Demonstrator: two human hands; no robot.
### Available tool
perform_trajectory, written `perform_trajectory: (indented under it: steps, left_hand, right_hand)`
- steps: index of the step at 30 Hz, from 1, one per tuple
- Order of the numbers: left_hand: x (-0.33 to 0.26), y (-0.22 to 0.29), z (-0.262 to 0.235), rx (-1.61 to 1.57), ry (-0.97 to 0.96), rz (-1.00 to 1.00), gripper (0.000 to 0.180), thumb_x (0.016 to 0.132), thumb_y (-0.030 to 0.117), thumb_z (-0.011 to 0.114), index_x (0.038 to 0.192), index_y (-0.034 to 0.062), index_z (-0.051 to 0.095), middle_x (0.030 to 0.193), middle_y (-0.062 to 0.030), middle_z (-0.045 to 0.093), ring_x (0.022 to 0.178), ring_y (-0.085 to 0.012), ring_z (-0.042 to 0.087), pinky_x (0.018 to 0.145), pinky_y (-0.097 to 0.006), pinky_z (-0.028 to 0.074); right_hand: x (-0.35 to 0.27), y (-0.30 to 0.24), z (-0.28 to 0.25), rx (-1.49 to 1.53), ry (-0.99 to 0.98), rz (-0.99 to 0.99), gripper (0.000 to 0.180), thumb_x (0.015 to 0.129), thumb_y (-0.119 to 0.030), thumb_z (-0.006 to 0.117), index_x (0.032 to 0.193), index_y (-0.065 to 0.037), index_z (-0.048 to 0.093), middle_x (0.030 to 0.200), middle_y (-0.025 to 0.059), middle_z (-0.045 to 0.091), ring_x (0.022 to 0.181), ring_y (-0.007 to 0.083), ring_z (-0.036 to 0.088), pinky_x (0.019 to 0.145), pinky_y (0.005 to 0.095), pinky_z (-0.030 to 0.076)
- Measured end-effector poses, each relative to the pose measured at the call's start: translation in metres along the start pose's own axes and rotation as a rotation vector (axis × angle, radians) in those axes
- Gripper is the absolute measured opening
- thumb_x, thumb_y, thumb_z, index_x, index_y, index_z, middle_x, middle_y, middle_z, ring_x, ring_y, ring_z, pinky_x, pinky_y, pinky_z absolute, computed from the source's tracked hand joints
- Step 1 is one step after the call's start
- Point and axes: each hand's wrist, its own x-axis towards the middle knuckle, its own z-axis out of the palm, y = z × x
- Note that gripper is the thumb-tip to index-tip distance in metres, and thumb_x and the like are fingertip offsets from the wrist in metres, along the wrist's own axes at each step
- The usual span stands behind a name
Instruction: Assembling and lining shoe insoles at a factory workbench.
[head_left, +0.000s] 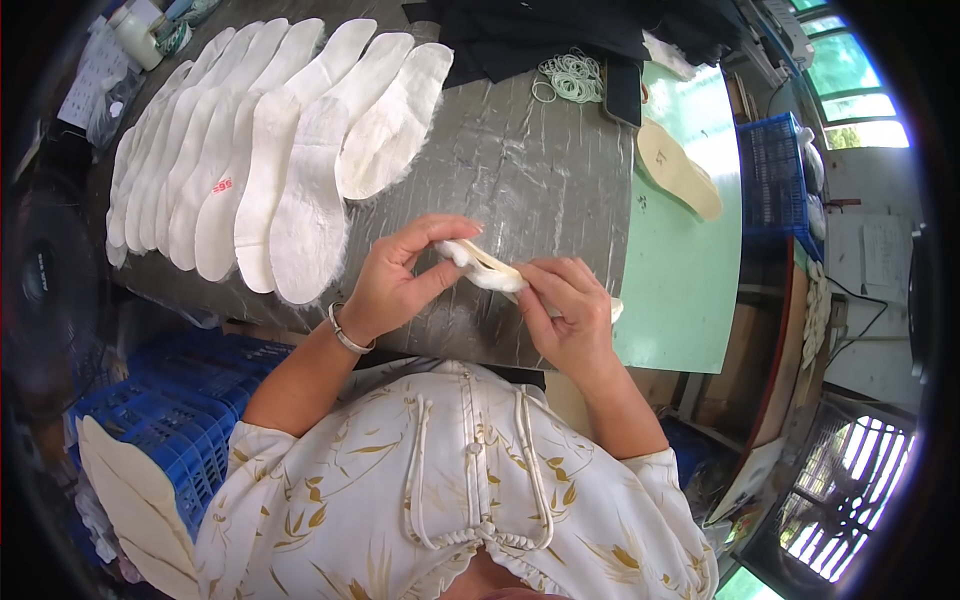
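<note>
Between my two hands, above the table's near edge, is a fleecy white insole (490,275), seen nearly edge-on. A tan edge shows along its top, with a dark narrow gap between its layers. The thumb and fingertips of my left hand (400,280) grip its left end. My right hand (572,308) pinches it farther right, and a bit of white fleece sticks out past that hand. Left of my hands, overlapping rows of white fleecy insoles (310,210) lie on the dark table (490,170).
A beige insole shape (678,170) lies on the green mat (670,300) at right. Rubber bands (575,78), a phone (622,92) and black cloth (530,35) lie at the back. Blue crates stand at right (770,180) and lower left (200,440). A fan (845,490) is lower right.
</note>
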Motion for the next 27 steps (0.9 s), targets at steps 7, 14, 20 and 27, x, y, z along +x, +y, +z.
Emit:
perform_trajectory:
  steps: [7, 14, 20, 27]
  left_hand:
    - [0.001, 0.006, 0.006, -0.104, 0.008, -0.024, 0.03, 0.092, -0.01, 0.062, 0.12, -0.0009, 0.066, 0.13, -0.0121, 0.064, 0.124, -0.0203, 0.061, 0.106, -0.034, 0.049]
    - [0.005, 0.018, 0.011, -0.047, -0.046, -0.021, 0.022, 0.096, -0.003, 0.065, 0.118, -0.0004, 0.066, 0.131, -0.0162, 0.062, 0.124, -0.0229, 0.059, 0.106, -0.036, 0.046]
    - [0.006, 0.021, 0.013, -0.067, -0.054, -0.022, 0.023, 0.096, -0.006, 0.062, 0.119, -0.0007, 0.064, 0.133, -0.0167, 0.061, 0.124, -0.0228, 0.059, 0.107, -0.036, 0.045]
    - [0.012, 0.03, 0.016, -0.041, -0.058, -0.1, 0.027, 0.092, -0.002, 0.068, 0.119, -0.0014, 0.064, 0.135, -0.0151, 0.06, 0.123, -0.0195, 0.058, 0.107, -0.034, 0.044]
  right_hand:
    - [0.001, -0.004, -0.009, 0.285, -0.029, 0.129, 0.021, 0.084, -0.004, 0.076, 0.104, 0.002, 0.075, 0.096, 0.0144, 0.072, 0.084, 0.0293, 0.07, 0.073, 0.0364, 0.056]
    - [0.015, -0.009, -0.007, 0.167, -0.004, -0.017, 0.021, 0.08, -0.01, 0.083, 0.1, -0.005, 0.078, 0.093, 0.0093, 0.072, 0.078, 0.0261, 0.069, 0.067, 0.0362, 0.056]
    - [0.017, -0.01, -0.006, 0.138, 0.05, -0.056, 0.014, 0.081, -0.003, 0.079, 0.095, -0.004, 0.078, 0.09, 0.0082, 0.073, 0.075, 0.0246, 0.068, 0.065, 0.0353, 0.055]
    - [0.018, -0.007, -0.005, 0.112, 0.083, -0.088, 0.017, 0.077, -0.001, 0.079, 0.093, -0.004, 0.078, 0.091, 0.0082, 0.073, 0.071, 0.0243, 0.065, 0.063, 0.035, 0.053]
